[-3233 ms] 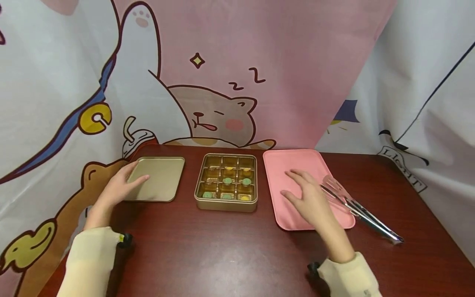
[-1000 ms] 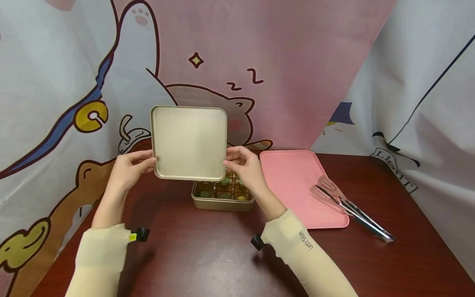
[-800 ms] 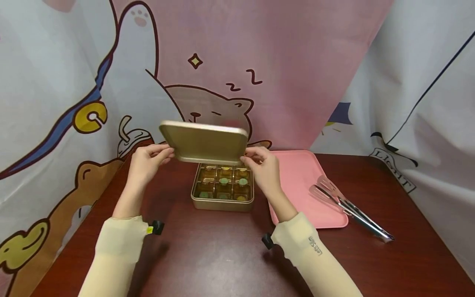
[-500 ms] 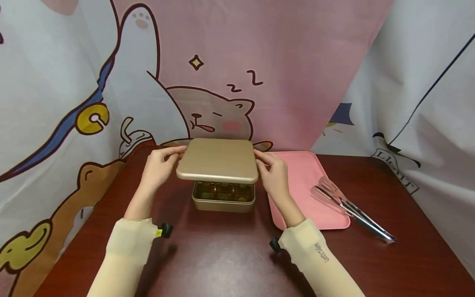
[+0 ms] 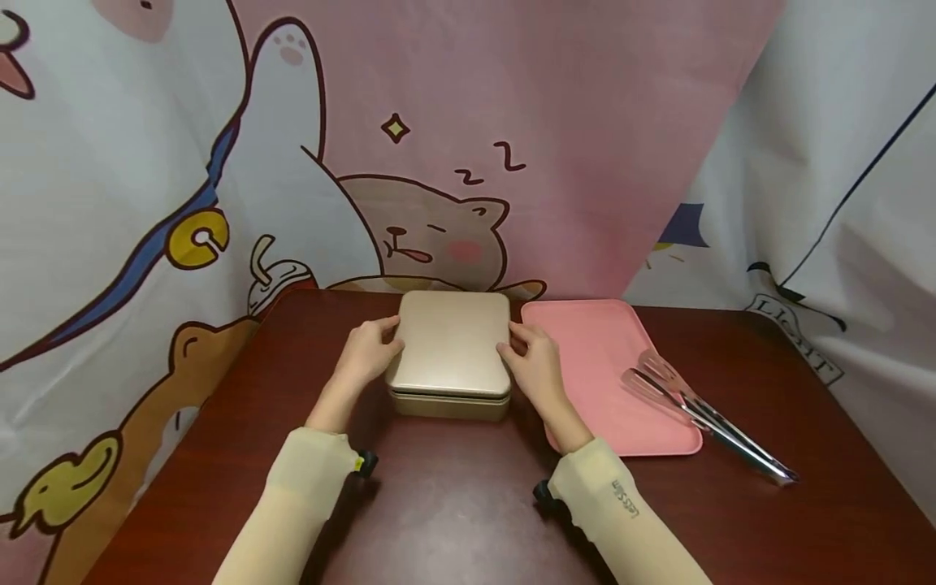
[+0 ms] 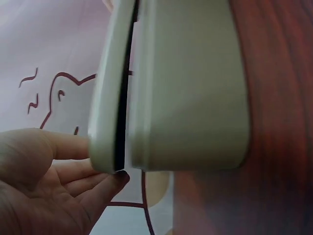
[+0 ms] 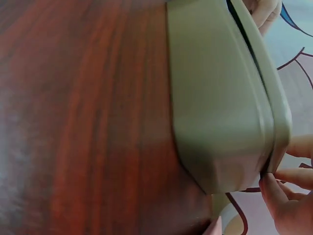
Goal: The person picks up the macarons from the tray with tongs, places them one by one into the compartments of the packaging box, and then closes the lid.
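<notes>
A gold tin lid [image 5: 453,337] lies over the gold tin box [image 5: 449,406] at the middle of the table. A thin dark gap shows between lid and box along the front in both wrist views, wider in the left wrist view. My left hand [image 5: 364,353] pinches the lid's left edge between thumb and fingers. At the opposite edge, my right hand [image 5: 537,366] pinches the lid [image 7: 276,98] too, its thumb low near the seam. The inside of the box is hidden beneath the lid.
To the right of the box lies a pink tray [image 5: 592,390]. Metal tongs [image 5: 702,414] rest across its right edge, handles reaching onto the dark red table [image 5: 453,504]. A printed cartoon curtain [image 5: 585,146] hangs behind the table and along its sides.
My hands took the lid from the table's left side, held it up, tilted it flat and lowered it onto the box. The compartments with green and yellow pieces are now covered.
</notes>
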The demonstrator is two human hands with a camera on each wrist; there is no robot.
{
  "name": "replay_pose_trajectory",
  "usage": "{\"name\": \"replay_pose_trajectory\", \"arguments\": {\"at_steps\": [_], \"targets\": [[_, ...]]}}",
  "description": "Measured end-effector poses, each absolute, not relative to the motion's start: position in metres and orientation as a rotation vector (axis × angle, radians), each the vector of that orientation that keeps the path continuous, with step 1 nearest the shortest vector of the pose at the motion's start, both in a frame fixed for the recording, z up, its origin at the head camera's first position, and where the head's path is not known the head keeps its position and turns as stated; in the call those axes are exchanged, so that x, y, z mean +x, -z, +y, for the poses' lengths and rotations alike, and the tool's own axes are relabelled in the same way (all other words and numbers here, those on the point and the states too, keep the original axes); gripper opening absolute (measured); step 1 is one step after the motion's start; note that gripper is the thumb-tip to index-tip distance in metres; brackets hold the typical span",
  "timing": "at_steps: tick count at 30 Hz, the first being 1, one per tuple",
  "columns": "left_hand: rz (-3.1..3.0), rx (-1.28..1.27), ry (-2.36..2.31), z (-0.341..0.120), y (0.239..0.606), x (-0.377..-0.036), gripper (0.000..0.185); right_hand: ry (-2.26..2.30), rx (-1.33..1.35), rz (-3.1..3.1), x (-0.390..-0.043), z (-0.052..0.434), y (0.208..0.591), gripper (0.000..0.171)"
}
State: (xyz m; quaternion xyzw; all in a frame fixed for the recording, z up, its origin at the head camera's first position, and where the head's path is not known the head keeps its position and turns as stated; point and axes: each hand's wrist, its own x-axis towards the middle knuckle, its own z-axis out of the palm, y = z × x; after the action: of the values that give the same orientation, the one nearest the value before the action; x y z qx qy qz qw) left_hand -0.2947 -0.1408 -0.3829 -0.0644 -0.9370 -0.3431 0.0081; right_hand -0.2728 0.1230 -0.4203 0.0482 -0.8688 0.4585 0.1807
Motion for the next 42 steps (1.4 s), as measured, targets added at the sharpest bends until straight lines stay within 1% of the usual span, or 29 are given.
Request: {"name": "replay_pose_trajectory", "arguments": {"at_steps": [4, 10, 26, 34, 42], "targets": [[-2.963, -0.176, 1.02, -0.137, 0.396, -0.294, 0.05, -1.311, 0.129, -2.511, -0.273, 0.124, 0.429, 0.045], [-2.967, -0.176, 1.038, -0.135, 0.403, -0.292, 0.051, -1.299, 0.124, -2.535, -0.273, 0.126, 0.433, 0.044], [-2.948, -0.169, 1.056, -0.134, 0.403, -0.295, 0.05, -1.172, 0.201, -2.656, -0.274, 0.134, 0.429, 0.047], [-2.959, -0.207, 1.121, -0.139, 0.404, -0.296, 0.052, -1.077, 0.235, -2.726, -0.277, 0.137, 0.422, 0.05], [-2.979, -0.219, 1.114, -0.144, 0.409, -0.3, 0.053, -1.052, 0.253, -2.775, -0.278, 0.134, 0.424, 0.051]]}}
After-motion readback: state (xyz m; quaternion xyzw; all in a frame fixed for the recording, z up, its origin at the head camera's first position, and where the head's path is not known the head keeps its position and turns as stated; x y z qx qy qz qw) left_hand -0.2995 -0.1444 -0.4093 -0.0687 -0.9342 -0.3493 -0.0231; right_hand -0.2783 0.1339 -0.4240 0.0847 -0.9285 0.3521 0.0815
